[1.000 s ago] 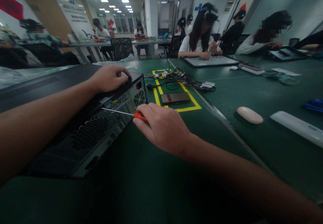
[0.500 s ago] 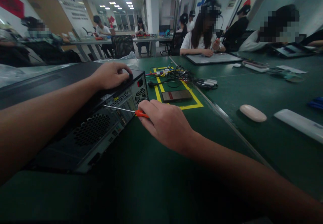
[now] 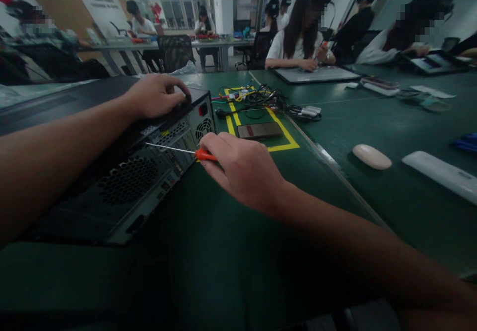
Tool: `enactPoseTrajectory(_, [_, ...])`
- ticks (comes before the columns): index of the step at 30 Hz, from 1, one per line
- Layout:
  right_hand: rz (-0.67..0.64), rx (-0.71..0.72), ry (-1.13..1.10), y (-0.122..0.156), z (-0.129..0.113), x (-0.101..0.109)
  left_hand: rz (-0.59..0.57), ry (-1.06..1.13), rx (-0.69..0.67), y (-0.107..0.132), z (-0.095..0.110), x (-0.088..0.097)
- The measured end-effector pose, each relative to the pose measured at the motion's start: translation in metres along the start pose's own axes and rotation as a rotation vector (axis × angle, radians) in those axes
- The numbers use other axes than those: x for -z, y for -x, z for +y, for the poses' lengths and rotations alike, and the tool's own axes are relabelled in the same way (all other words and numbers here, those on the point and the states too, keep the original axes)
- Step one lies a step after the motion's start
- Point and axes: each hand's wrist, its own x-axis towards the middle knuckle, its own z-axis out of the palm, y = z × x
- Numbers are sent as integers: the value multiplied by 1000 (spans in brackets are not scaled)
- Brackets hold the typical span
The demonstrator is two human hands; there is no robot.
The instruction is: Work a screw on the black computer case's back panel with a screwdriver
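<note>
A black desktop computer case (image 3: 93,103) lies on the left of the green table, its metal rear with vents, ports and a fan grille turned towards me. My left hand (image 3: 158,95) rests on its top near the rear edge, fingers curled and pressed against the case. In my right hand (image 3: 240,169) is a screwdriver with an orange handle (image 3: 204,155), fingers closed round the handle. Its long thin shaft points left across the rear panel, with the tip near the upper edge. I cannot tell whether the tip touches a screw.
Behind the case, tangled cables (image 3: 266,97) and a flat dark box (image 3: 260,130) lie by yellow tape (image 3: 285,146). To the right are a pale oval mouse (image 3: 371,156) and a white bar-shaped object (image 3: 441,174). Co-workers sit across the table, one over a flat panel (image 3: 316,74).
The view has tipped down slightly, so everything sits higher in the picture. Both hands, the screwdriver and the case keep about the same places relative to one another.
</note>
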Motion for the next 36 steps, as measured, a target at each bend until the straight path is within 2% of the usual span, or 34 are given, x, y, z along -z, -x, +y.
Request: enactPoseTrajectory(36, [2,-6,-4,0,1,0,23,5,-31,-4,-6,-3])
